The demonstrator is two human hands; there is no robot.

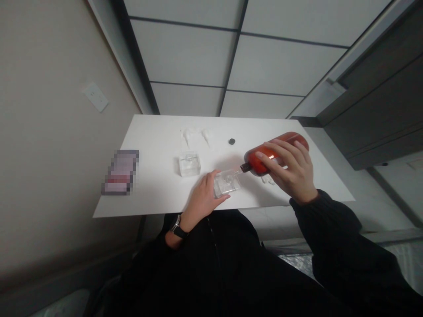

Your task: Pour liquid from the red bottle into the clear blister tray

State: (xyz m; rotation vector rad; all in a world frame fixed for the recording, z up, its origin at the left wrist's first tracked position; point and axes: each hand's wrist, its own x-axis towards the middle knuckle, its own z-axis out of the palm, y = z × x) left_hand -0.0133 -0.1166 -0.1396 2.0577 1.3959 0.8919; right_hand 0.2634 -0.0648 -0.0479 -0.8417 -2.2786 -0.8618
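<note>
Amber-red bottle [254, 161], one, with a dark mouth [245, 167]: lying tilted over the right part of the tabletop [152, 193], its mouth pointing left and toward the near side. The right hand [289, 169] is gripping it from the near right, fingers wrapping over the body and spread a little apart.

Clear container [226, 184], one, squarish: resting near the middle of the near edge, just left of the bottle's mouth. The left hand [205, 193] is holding it, fingers on the far side and thumb on the near side, parted by the container's width. Whether mouth and container are touching, or liquid is passing, cannot be told.

Second clear container [189, 165], one, squarish: standing farther left, apart from both hands.

White nozzle-like pieces [206, 136], two: lying side by side beyond the second container.

Dark round cap [231, 141], one: lying on the far side, right of the white pieces.

Small pale item [268, 179], partly hidden: lying beneath the bottle and beside the right hand.

Pixelated rectangular object [120, 172], one: lying at the left edge, its details obscured.

Wristwatch [179, 227], dark-strapped, one: encircling the left wrist
</note>
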